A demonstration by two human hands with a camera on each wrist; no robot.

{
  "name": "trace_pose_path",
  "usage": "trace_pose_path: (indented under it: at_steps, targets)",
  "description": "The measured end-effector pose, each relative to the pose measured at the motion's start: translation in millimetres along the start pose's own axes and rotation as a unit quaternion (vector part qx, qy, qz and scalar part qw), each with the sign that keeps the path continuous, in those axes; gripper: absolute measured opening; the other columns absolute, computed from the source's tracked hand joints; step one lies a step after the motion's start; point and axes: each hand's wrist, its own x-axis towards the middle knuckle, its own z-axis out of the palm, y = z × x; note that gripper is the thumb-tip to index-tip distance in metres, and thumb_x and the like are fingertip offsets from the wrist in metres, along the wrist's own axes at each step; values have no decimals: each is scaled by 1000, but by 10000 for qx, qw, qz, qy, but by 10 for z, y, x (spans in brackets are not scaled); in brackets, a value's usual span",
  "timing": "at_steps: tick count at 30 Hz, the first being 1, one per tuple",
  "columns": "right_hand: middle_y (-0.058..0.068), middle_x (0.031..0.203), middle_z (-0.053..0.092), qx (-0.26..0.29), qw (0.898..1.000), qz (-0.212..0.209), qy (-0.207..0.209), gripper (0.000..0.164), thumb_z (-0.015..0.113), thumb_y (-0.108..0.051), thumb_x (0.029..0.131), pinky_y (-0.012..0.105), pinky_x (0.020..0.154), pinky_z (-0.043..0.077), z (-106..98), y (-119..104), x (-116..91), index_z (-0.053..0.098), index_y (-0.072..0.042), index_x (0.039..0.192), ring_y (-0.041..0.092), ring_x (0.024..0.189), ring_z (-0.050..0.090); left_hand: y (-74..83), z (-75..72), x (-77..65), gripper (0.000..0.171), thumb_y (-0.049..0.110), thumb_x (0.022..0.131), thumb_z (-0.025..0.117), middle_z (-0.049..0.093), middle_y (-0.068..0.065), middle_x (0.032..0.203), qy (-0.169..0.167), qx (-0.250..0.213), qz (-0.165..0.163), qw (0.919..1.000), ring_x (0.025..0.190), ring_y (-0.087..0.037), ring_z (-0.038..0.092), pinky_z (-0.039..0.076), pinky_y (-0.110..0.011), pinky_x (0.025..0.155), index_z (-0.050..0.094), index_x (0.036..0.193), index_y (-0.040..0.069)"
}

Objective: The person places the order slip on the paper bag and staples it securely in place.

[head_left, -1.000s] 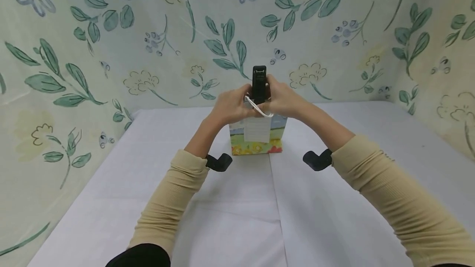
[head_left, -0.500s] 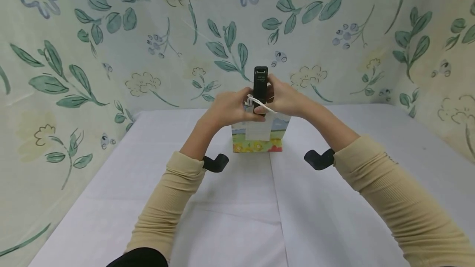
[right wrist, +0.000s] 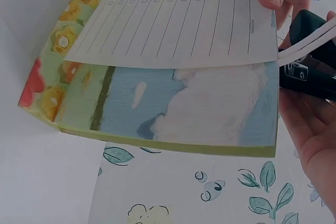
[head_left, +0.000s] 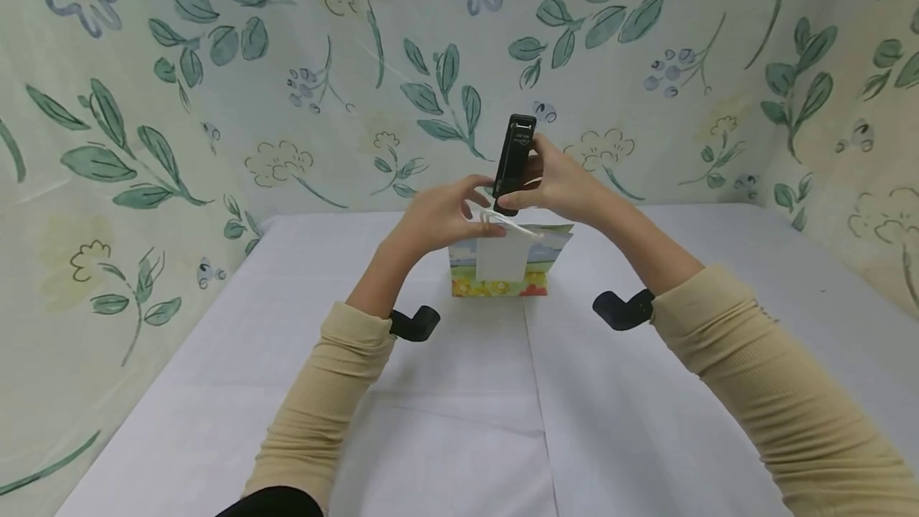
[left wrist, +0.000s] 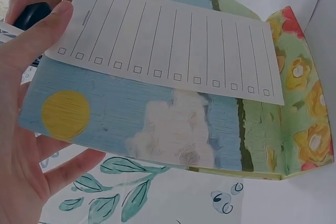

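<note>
My right hand (head_left: pixel 563 186) grips a black stapler (head_left: pixel 513 158), which tilts just above the top of a painted paper gift bag (head_left: pixel 463 266). My left hand (head_left: pixel 436 218) pinches the bag's upper edge, its thumb over the corner of a white checklist sheet (left wrist: pixel 173 40). That ruled sheet, with a column of small boxes, lies flat against the bag's front. Near its top end a thin staple (right wrist: pixel 252 25) shows. White handles (right wrist: pixel 307 40) of the bag loop out between both hands. In the right wrist view the stapler is partly hidden behind the handle.
The bag stands on a white cloth-covered table (head_left: pixel 459 421) with a crease running down its middle. Floral cloth (head_left: pixel 345 102) hangs behind and at both sides. Black wrist mounts (head_left: pixel 415 324) jut out below each hand.
The stapler has come up off the bag's top edge and tilted to the right in my right hand. My left hand has stayed at the bag's edge, and more of the sheet now shows.
</note>
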Motion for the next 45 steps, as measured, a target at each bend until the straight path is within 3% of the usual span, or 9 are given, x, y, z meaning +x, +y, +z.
trace_pose_path:
  at_steps: [12,19,21,23,28,34,37,41,45]
  targets:
    - [22,121,52,325,9935,-45,1087,74,69,-20,80,50,100,37,-55,119,-74,21,-7,136,33,113,51,-73,54,-66,69,59,74,63,62,8,117,6,-412,-152,9990,97,-12,59,49,-32,76,41,132,30]
    - [23,124,48,980,9827,157,1563,70,63,-21,84,50,106,29,-186,349,-229,19,-8,136,30,117,47,-120,120,-102,54,58,74,63,65,5,111,155,-693,-234,9972,96,-13,62,50,-31,75,53,120,31]
    - [20,122,49,1096,9807,235,1604,68,62,-22,85,48,106,31,-222,435,-288,18,-9,136,21,112,51,-140,146,-107,51,57,75,63,65,4,110,214,-814,-248,9961,96,-14,62,51,-32,74,56,117,30]
    - [16,120,50,1133,9798,273,1622,66,60,-23,86,37,103,38,-250,527,-346,19,-10,136,9,103,56,-153,170,-108,48,56,76,63,65,3,108,272,-913,-274,9951,96,-14,62,51,-32,74,57,115,29]
    - [1,108,52,1141,9817,329,1489,64,58,-22,88,10,81,46,-318,727,-505,19,-7,137,-9,86,56,-167,203,-96,45,52,77,64,66,2,104,486,-1148,-334,9916,94,-15,62,51,-32,74,60,113,26]
    - [-23,92,52,781,9862,892,1152,72,55,-29,90,13,80,44,-392,958,-697,11,-4,142,-13,85,53,-163,220,-94,35,48,78,65,65,2,100,733,-1593,-371,9838,94,-15,62,50,-34,77,63,103,24]
    - [-9,103,61,682,9851,1277,927,78,55,-34,89,24,84,43,-404,1119,-773,7,-4,143,-7,90,53,-178,252,-86,29,45,78,66,64,2,100,923,-1856,-389,9775,97,-16,59,49,-36,81,64,92,20]
    - [23,127,45,651,9757,1939,788,90,56,-46,86,35,82,44,-383,1568,-802,0,-3,142,9,96,54,-202,304,-62,28,40,78,69,65,0,102,1116,-2337,-479,9647,110,-17,55,45,-42,92,62,80,14]
    - [27,136,32,815,9552,2706,884,105,62,-53,79,44,92,44,-345,1922,-864,-15,-14,139,22,105,54,-208,336,-26,28,37,78,70,67,-2,104,1174,-2811,-622,9504,114,-17,54,41,-44,97,66,84,10]
